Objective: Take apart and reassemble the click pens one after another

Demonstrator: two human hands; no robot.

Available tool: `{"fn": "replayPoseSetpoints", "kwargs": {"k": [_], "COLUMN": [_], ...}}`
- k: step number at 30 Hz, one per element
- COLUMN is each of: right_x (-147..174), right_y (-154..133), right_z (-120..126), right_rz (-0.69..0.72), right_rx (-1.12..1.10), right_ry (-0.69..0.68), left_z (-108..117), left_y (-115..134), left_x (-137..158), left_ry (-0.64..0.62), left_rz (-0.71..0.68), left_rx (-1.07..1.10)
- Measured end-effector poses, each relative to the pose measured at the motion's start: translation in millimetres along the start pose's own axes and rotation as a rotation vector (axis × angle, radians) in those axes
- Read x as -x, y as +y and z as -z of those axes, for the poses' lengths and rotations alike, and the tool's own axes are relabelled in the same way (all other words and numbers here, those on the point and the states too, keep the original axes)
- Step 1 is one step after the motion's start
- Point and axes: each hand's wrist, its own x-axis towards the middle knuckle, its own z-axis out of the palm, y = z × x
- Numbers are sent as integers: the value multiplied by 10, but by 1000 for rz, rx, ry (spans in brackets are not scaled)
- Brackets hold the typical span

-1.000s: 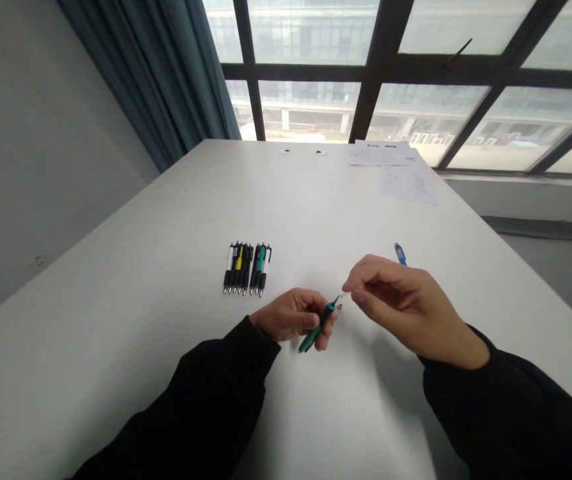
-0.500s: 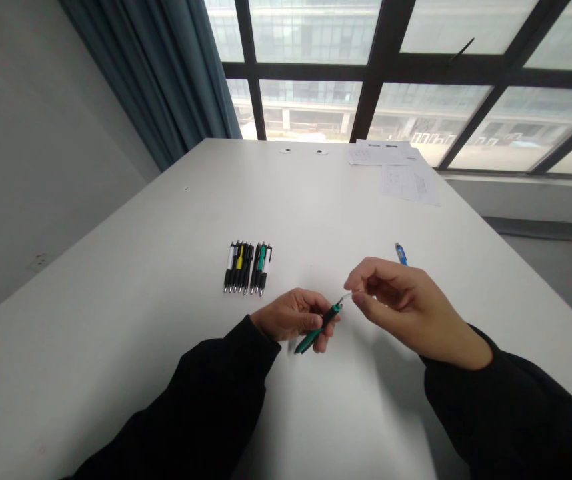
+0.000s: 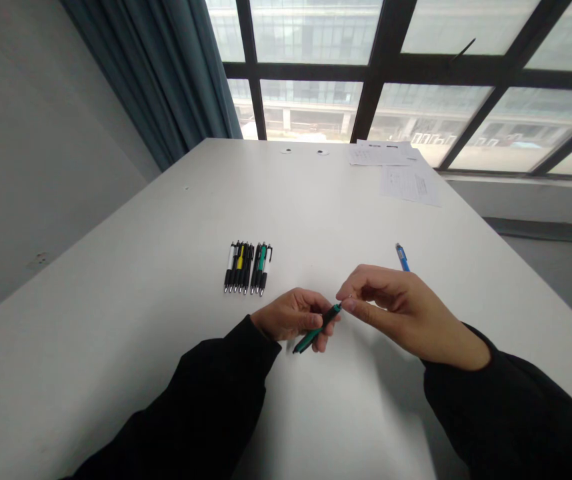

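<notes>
My left hand [image 3: 299, 315] is closed round a green ballpoint pen [image 3: 310, 339] with a black grip. The pen slants, its front end pointing up and to the right. At that end, the thumb and forefinger of my right hand [image 3: 396, 307] pinch a thin pen refill, mostly covered by the fingertips. The right fingertips are right at the mouth of the pen, and whether they touch it I cannot tell. Left of my hands lies a row of several pens [image 3: 240, 261], black, white, yellow and green, their metal tips toward me.
A blue pen [image 3: 402, 256] lies beyond my right hand on the white table [image 3: 166, 280]. Printed papers [image 3: 411, 183] rest at the far right corner, and two small white oval pieces [image 3: 322, 153] sit near the far edge. Behind stand a window and a blue curtain [image 3: 166, 73].
My right hand has moved slightly left and down, bringing its pinched fingertips to the pen's front end. Less of the thin refill shows. My left hand and the pen stay nearly still.
</notes>
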Motion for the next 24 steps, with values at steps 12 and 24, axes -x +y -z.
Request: {"fn": "replayPoseSetpoints", "kwargs": {"k": [12, 24], "right_x": [-18, -18], "right_y": [100, 65], "right_z": [-16, -9], "right_rz": [-57, -41], "right_rx": [-60, -42], "right_ry": [-41, -22], "left_z": [11, 8], "left_y": [-7, -18], "left_x": [-4, 4], "left_ry": [7, 2], "left_rz": [-36, -37], "left_rx": [15, 37]}}
